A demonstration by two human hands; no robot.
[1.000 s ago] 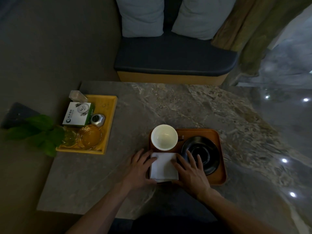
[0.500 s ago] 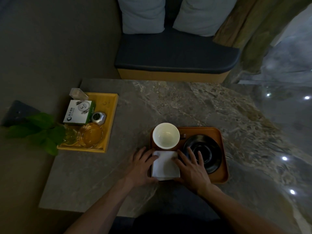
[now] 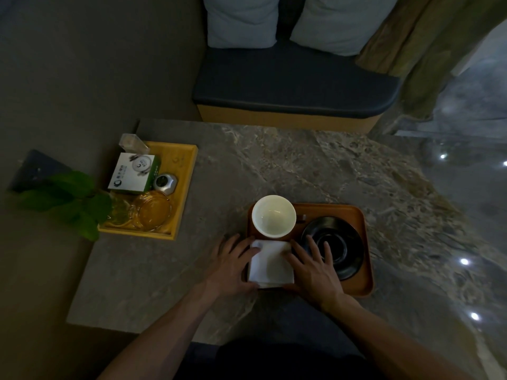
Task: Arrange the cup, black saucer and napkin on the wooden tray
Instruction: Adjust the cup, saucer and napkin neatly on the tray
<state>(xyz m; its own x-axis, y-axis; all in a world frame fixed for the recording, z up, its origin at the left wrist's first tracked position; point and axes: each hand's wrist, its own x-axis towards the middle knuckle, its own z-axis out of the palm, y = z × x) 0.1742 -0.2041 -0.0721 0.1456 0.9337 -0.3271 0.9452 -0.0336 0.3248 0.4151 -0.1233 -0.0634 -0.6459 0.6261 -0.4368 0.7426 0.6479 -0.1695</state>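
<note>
A brown wooden tray (image 3: 365, 270) lies on the marble table near its front edge. An empty white cup (image 3: 273, 216) stands upright in the tray's far left corner. The black saucer (image 3: 341, 244) lies in the tray's right half. A folded white napkin (image 3: 270, 266) lies flat in the near left part, in front of the cup. My left hand (image 3: 231, 263) rests on the table with its fingertips on the napkin's left edge. My right hand (image 3: 312, 268) lies flat with fingers spread, touching the napkin's right edge and reaching over the saucer's near left rim.
A yellow tray (image 3: 186, 187) at the table's left holds a white and green box (image 3: 133, 174), a small metal object (image 3: 165, 183) and a glass dish (image 3: 153, 212). Green leaves (image 3: 71, 198) overhang its left side. A cushioned bench (image 3: 296, 86) stands behind the table.
Both hands stay at the napkin's sides with only slight shifts. The napkin sits a little further onto the tray. The view has tilted slightly.
</note>
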